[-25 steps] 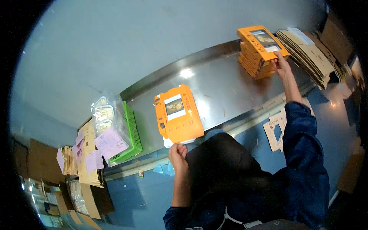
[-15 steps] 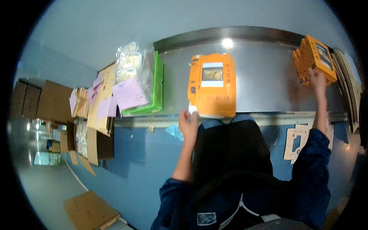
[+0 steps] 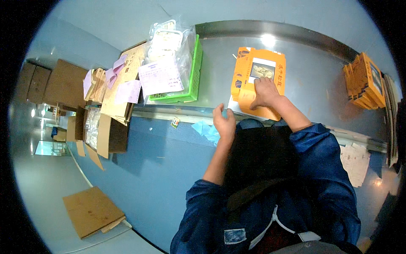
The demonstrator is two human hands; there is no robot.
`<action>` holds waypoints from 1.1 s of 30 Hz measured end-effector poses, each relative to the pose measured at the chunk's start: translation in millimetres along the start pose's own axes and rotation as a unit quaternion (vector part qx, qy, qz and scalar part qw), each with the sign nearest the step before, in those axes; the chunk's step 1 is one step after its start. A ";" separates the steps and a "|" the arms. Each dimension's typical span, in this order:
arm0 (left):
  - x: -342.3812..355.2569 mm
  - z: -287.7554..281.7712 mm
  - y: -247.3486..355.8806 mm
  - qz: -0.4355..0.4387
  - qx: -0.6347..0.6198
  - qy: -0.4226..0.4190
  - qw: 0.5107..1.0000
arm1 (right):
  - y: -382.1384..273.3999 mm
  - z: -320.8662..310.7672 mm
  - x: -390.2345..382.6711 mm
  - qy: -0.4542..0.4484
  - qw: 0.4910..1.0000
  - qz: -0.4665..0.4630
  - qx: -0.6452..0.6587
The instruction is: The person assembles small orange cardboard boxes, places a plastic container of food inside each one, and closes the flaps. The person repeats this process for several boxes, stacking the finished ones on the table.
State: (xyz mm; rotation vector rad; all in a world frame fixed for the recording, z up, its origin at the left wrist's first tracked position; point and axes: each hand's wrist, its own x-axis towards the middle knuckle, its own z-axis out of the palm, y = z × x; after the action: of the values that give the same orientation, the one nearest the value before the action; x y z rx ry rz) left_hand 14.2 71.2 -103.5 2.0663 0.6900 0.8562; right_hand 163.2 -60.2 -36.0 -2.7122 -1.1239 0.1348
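An orange cardboard package with a picture window lies flat over a white layer at the bench's front. My right hand rests on it just below the window, thumb spread from the bent fingers. My left hand hangs beside the package's lower left corner, thumb and fingers apart with nothing visible between them. At the right stands a stack of orange boxes, untouched by either hand.
The steel bench holds a green basket of bagged white trays and a paper slip. Cardboard sheets lie left of it, more at far right. An open carton and flat cardboard are lower left.
My right hand has left the box stack at the right and moved onto the flat orange package. My left hand has come off that package's lower corner. The view has turned.
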 end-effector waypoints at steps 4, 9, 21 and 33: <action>-7.9 -12.3 22.3 -0.141 -0.203 0.007 0.969 | -5.2 -25.8 -9.5 0.025 0.992 0.074 0.101; 20.4 -43.9 50.1 -0.258 -0.438 -0.163 0.846 | -43.9 -112.2 -58.3 -0.009 0.995 0.038 0.089; -29.3 -42.7 112.0 -0.197 -0.453 -0.351 0.795 | -43.5 -102.1 -194.9 -0.074 0.656 0.019 0.751; -20.7 -47.9 70.1 -0.272 -0.539 -0.212 0.768 | 36.6 -70.6 -231.1 0.272 0.650 0.234 0.670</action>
State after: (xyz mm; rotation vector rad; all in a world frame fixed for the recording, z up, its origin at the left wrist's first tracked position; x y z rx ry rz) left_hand -22.6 39.8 -30.7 0.8568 0.3445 0.2629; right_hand 36.6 -259.6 26.4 -1.3661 0.0545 0.1270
